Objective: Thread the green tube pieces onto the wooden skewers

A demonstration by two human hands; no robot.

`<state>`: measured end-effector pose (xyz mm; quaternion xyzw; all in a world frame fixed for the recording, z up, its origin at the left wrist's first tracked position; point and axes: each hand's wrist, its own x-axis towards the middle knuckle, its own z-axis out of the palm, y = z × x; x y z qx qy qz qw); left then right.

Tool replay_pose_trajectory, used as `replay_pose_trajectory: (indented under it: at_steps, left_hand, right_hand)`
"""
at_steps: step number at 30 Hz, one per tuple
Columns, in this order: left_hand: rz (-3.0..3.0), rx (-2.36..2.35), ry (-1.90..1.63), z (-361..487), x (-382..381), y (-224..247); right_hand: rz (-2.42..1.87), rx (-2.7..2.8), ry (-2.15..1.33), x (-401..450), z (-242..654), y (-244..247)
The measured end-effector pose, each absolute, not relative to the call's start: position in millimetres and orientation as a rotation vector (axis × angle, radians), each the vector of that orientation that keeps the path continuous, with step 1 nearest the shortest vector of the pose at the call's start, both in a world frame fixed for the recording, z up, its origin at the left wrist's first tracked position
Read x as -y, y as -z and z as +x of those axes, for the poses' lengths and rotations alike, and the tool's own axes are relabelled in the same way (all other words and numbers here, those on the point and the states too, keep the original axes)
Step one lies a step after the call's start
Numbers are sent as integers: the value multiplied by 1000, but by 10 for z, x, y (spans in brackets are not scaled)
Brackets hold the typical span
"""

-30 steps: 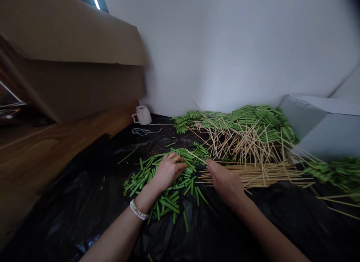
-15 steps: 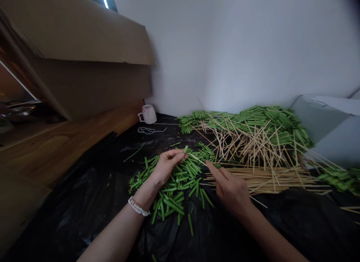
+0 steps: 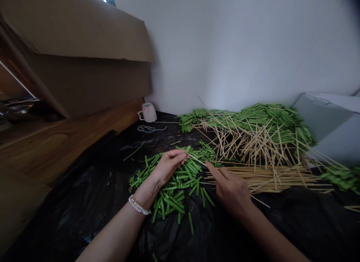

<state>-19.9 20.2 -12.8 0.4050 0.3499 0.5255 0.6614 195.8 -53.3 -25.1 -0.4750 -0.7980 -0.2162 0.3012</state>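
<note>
Left hand (image 3: 168,165) is closed at the fingertips on a short green stem piece (image 3: 188,149); a thin stick (image 3: 197,159) is pinched by the right hand (image 3: 232,187), its long axis slanted away and leftward to that piece; whether its tip is seated inside or merely set against it cannot be told; the piece is kept nearer the left hand; loose green pieces (image 3: 174,205) are spread below, bundled sticks (image 3: 267,177) are laid beyond the right hand; elbow room is offered leftward by black sheeting (image 3: 87,190).

The left fingers (image 3: 179,154) partly hide a green stem (image 3: 188,149), and the picture's edge crops a cardboard box (image 3: 92,82).
</note>
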Motion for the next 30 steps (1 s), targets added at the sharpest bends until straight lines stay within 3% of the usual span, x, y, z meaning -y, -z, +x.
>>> replay_pose_trajectory:
  at_steps: [21,30]
  left_hand:
    - [1117,-963,-1184,-217,-201,151]
    - [924,-805,-1152,-214,-189,97]
  right_hand:
    - [-1308,2141,537,556,1924,299]
    - [-1271,2120,461,569,1908,238]
